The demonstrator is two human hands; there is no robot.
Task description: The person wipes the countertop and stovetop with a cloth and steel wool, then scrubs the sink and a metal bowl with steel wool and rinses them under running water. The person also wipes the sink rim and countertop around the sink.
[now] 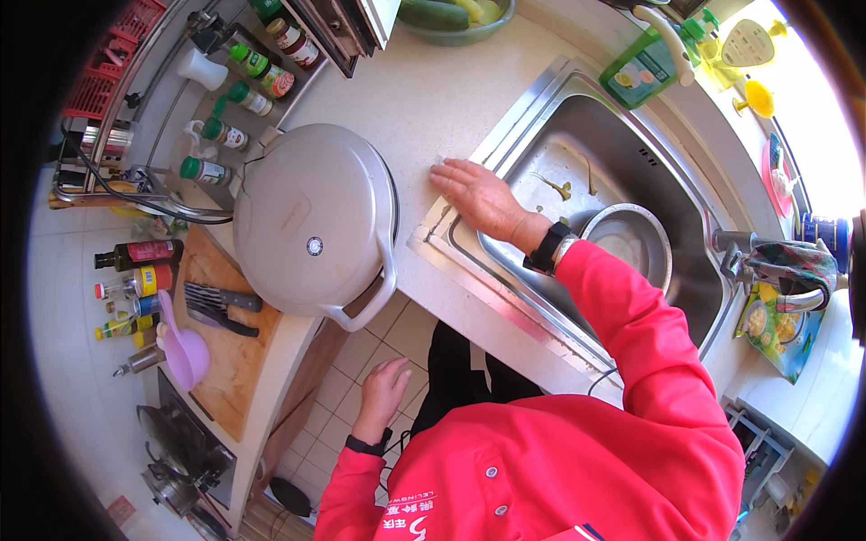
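My right hand [482, 203] lies palm down by the corner of the stainless steel sink [572, 84], its fingers stretched out over the light countertop [413, 101]. A small whitish, clear patch shows at its fingertips; what it is cannot be told. Inside the sink are a round metal bowl [626, 247] and limp plant scraps [560, 189]. My left hand [382, 395] hangs low above the tiled floor, thumb apart from the lightly curled fingers, with nothing seen in it. Between the hands and the wall stands a large lidded electric pan [304, 223].
Knives [223, 297] and a purple ladle [186, 355] lie on a wooden board [233, 379] at left. Spice jars [250, 98] line the wall. A bowl of green vegetables [453, 34] stands at the back. A faucet [737, 253] and green soap bottle [643, 71] border the sink.
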